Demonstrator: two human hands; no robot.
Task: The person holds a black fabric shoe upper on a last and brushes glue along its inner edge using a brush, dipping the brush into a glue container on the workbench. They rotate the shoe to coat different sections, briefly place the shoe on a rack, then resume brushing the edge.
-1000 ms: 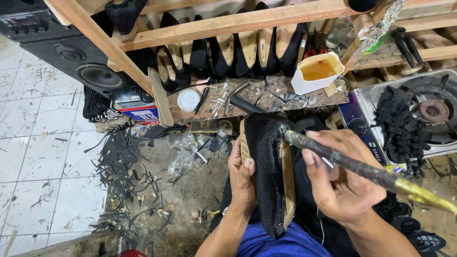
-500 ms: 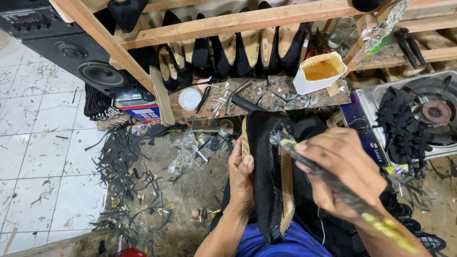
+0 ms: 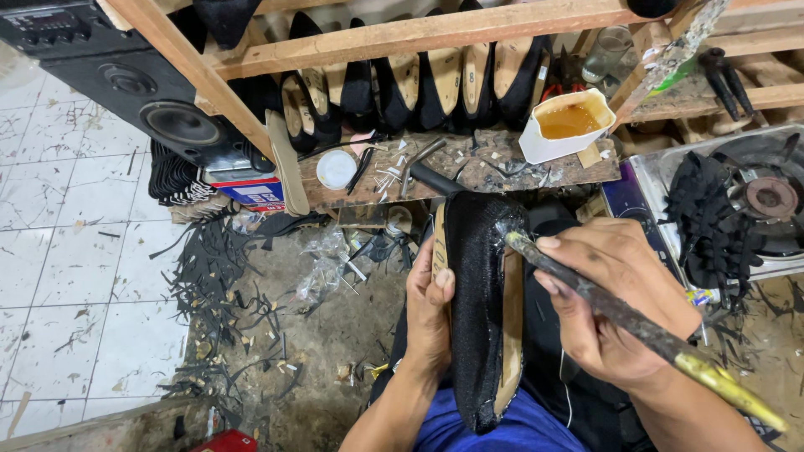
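Your left hand (image 3: 429,314) was clamped on the left side of the black shoe (image 3: 477,310), thumb pressed on the upper, fingers wrapped behind it. The shoe stood on edge over your lap, toe pointing far, tan sole edge facing right. Your right hand (image 3: 615,314) was closed around a grimy brush (image 3: 636,326), just right of the shoe; the brush tip touched the shoe's far right edge near the toe, and its yellow handle end ran off to the near right.

On the far side, the wooden bench (image 3: 502,172) carried a white tub of amber glue (image 3: 565,125), a small white lid (image 3: 337,168) and scattered nails. A row of black shoes (image 3: 419,84) hung under the wooden rail above. A black speaker (image 3: 142,100) sat at the far left, black scraps (image 3: 226,276) littered the floor, and a gas stove (image 3: 745,201) covered in black cut pieces stood to the right.
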